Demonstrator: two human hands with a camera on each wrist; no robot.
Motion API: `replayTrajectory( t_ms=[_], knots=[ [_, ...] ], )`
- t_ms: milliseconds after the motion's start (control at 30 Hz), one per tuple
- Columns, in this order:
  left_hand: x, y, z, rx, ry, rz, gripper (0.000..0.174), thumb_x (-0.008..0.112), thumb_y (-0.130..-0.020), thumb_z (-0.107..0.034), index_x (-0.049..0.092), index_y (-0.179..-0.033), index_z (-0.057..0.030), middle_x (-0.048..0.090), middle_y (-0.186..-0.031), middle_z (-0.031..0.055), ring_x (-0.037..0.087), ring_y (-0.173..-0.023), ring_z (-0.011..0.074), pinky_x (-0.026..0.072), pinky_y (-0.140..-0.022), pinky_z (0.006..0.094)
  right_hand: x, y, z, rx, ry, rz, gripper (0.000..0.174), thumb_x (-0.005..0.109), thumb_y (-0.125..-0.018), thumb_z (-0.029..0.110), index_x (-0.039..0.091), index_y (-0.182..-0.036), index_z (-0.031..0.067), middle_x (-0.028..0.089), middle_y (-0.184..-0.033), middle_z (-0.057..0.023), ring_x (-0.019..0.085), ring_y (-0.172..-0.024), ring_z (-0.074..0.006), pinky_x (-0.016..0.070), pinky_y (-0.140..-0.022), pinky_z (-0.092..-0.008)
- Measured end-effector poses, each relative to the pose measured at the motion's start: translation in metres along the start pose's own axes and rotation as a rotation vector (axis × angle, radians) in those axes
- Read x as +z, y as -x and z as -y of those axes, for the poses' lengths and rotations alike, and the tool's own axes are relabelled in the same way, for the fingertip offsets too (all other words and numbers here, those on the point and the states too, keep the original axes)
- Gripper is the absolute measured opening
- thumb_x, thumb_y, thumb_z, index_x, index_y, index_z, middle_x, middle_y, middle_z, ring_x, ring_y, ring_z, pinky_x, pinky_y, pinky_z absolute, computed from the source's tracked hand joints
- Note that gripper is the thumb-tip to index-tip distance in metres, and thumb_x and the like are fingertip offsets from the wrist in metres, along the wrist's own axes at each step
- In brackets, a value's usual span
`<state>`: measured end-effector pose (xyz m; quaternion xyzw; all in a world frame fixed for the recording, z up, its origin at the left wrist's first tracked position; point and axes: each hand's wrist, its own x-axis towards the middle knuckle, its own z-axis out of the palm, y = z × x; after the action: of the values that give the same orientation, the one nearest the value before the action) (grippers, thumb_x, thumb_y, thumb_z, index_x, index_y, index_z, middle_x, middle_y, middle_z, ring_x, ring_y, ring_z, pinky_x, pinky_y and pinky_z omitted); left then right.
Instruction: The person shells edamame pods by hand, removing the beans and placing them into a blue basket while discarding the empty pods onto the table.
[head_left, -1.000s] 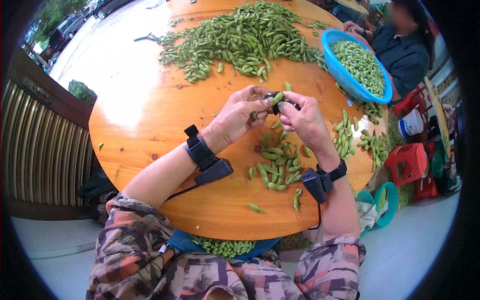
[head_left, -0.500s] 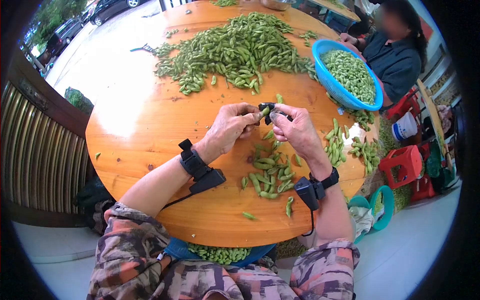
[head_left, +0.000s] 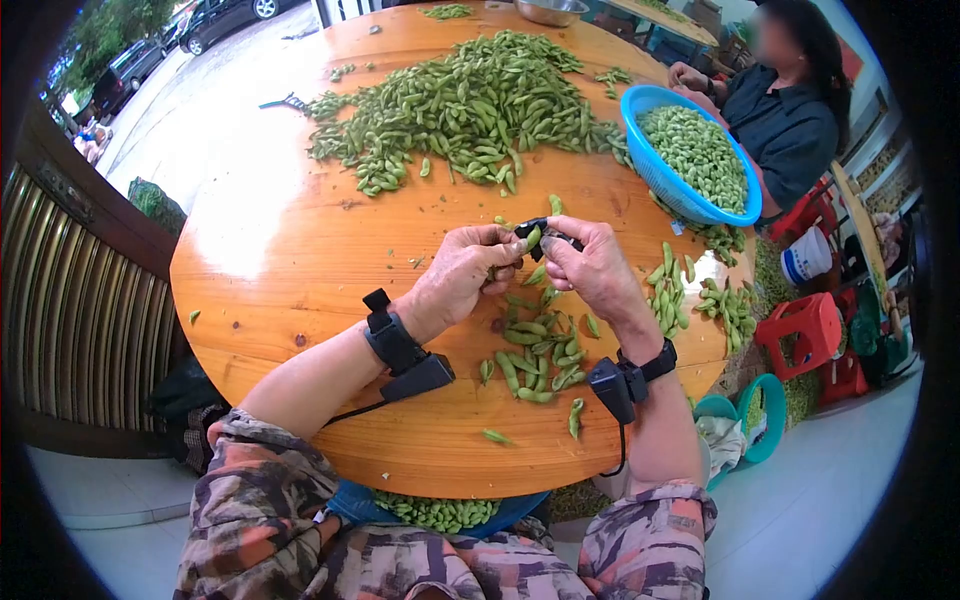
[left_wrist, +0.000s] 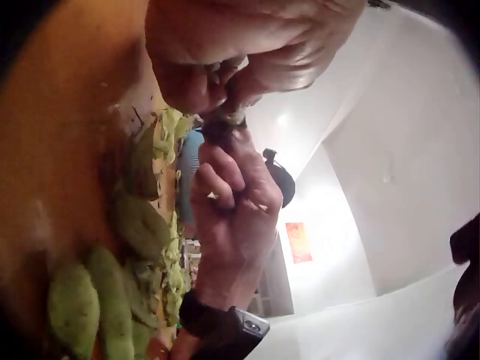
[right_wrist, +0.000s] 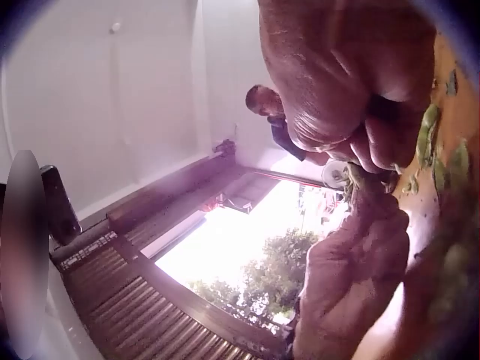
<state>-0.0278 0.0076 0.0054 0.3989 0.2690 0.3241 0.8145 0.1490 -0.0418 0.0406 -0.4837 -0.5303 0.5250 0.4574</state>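
Note:
Above the middle of the round wooden table [head_left: 300,380], both hands meet at one green soybean pod [head_left: 534,238]. My left hand [head_left: 468,268] pinches the pod between thumb and fingers. My right hand [head_left: 598,268] grips a small black tool [head_left: 572,241] against the pod; its kind I cannot tell. In the left wrist view, the fingertips of the two hands come together and mostly hide the pod. Loose pods [head_left: 540,350] lie on the table below the hands, between the wrists. Beyond the hands spreads a large heap of pods [head_left: 470,110].
A blue basket [head_left: 634,125] full of pods stands at the table's right edge, near a seated person [head_left: 785,120]. More pods [head_left: 730,310] lie to the right. A blue basin [head_left: 520,508] with pods sits under the near edge. Red stools [head_left: 805,330] stand right.
The head view has shifted, so the table sits lower and slightly left in it. The hands stay together at the pod and the black tool, with only small finger movement.

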Motion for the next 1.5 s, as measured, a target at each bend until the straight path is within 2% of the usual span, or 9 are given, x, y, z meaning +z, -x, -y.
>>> replayTrajectory(
  t_ms=[267, 367, 533, 733, 1200, 1300, 1367, 1400, 1500],
  knots=[
    [0.011, 0.004, 0.001, 0.186, -0.261, -0.187, 0.005, 0.057, -0.091, -0.008, 0.058, -0.089, -0.0032, 0.052, -0.071, -0.0009, 0.039, -0.054, 0.0051, 0.0285, -0.048, 0.0187, -0.002, 0.004, 0.013, 0.096, -0.069, 0.017, 0.024, 0.049, -0.093, 0.006, 0.060, -0.112, -0.0048, 0.049, -0.073, 0.0035, 0.043, -0.057, -0.0030, 0.0381, -0.048, -0.0181],
    [0.010, 0.004, 0.001, 0.152, -0.256, -0.169, 0.004, 0.058, -0.090, -0.007, 0.058, -0.089, -0.0034, 0.052, -0.071, -0.0012, 0.040, -0.055, 0.0057, 0.0297, -0.049, 0.0192, -0.001, 0.004, 0.011, 0.092, -0.062, 0.009, 0.024, 0.050, -0.093, 0.006, 0.059, -0.112, -0.0051, 0.048, -0.072, 0.0039, 0.042, -0.057, -0.0027, 0.0372, -0.048, -0.0176],
    [-0.005, 0.000, 0.004, -0.046, 0.177, 0.130, 0.002, 0.059, -0.089, -0.004, 0.058, -0.087, -0.0056, 0.054, -0.076, -0.0004, 0.042, -0.060, 0.0080, 0.0352, -0.054, 0.0211, -0.013, 0.003, 0.008, 0.102, -0.232, 0.120, 0.022, 0.051, -0.093, 0.004, 0.059, -0.111, -0.0046, 0.046, -0.072, 0.0044, 0.039, -0.056, -0.0021, 0.0332, -0.046, -0.0171],
    [-0.006, 0.003, 0.006, -0.115, 0.317, 0.241, 0.005, 0.063, -0.088, -0.009, 0.060, -0.091, -0.0063, 0.054, -0.077, -0.0011, 0.041, -0.061, 0.0088, 0.0364, -0.056, 0.0221, -0.019, 0.006, 0.011, 0.120, -0.410, 0.218, 0.020, 0.051, -0.092, 0.002, 0.059, -0.109, -0.0051, 0.044, -0.070, 0.0048, 0.035, -0.054, -0.0018, 0.0278, -0.044, -0.0174],
    [-0.004, 0.005, 0.004, -0.094, 0.268, 0.206, 0.009, 0.060, -0.091, -0.013, 0.061, -0.093, -0.0043, 0.055, -0.078, 0.0008, 0.043, -0.060, 0.0085, 0.0377, -0.055, 0.0215, -0.013, 0.008, 0.018, 0.095, -0.355, 0.228, 0.017, 0.049, -0.094, 0.003, 0.060, -0.104, -0.0043, 0.043, -0.071, 0.0059, 0.035, -0.056, -0.0007, 0.0275, -0.045, -0.0163],
    [-0.001, 0.003, 0.000, -0.071, 0.065, 0.130, 0.011, 0.060, -0.092, -0.015, 0.062, -0.093, -0.0044, 0.052, -0.074, -0.0019, 0.040, -0.058, 0.0066, 0.0334, -0.052, 0.0206, -0.008, 0.006, 0.015, 0.140, -0.127, 0.099, 0.016, 0.051, -0.092, 0.005, 0.061, -0.102, -0.0037, 0.049, -0.069, 0.0009, 0.043, -0.056, -0.0061, 0.0353, -0.047, -0.0216],
    [0.002, 0.003, -0.007, -0.071, -0.096, 0.086, 0.011, 0.059, -0.092, -0.015, 0.063, -0.093, -0.0045, 0.050, -0.072, -0.0033, 0.038, -0.057, 0.0054, 0.0307, -0.051, 0.0200, -0.003, 0.003, 0.007, -0.153, 0.518, -0.054, 0.017, 0.054, -0.087, 0.006, 0.061, -0.099, -0.0036, 0.055, -0.070, -0.0099, 0.054, -0.059, -0.0193, 0.0443, -0.055, -0.0311],
    [0.003, 0.003, -0.011, -0.088, -0.231, 0.025, 0.013, 0.059, -0.093, -0.017, 0.063, -0.093, -0.0048, 0.049, -0.071, -0.0045, 0.036, -0.056, 0.0044, 0.0281, -0.050, 0.0194, -0.001, 0.002, 0.005, -0.314, 0.615, -0.079, 0.017, 0.055, -0.082, 0.005, 0.061, -0.095, -0.0040, 0.058, -0.077, -0.0179, 0.059, -0.068, -0.0313, 0.0468, -0.063, -0.0384],
    [0.006, 0.006, -0.018, -0.106, -0.350, -0.024, 0.015, 0.058, -0.093, -0.018, 0.063, -0.094, -0.0045, 0.048, -0.069, -0.0053, 0.034, -0.055, 0.0031, 0.0253, -0.048, 0.0184, 0.005, 0.003, 0.006, -0.511, 0.714, -0.055, 0.014, 0.053, -0.081, 0.003, 0.061, -0.092, -0.0042, 0.060, -0.082, -0.0190, 0.059, -0.072, -0.0347, 0.0469, -0.065, -0.0399]
  ],
)
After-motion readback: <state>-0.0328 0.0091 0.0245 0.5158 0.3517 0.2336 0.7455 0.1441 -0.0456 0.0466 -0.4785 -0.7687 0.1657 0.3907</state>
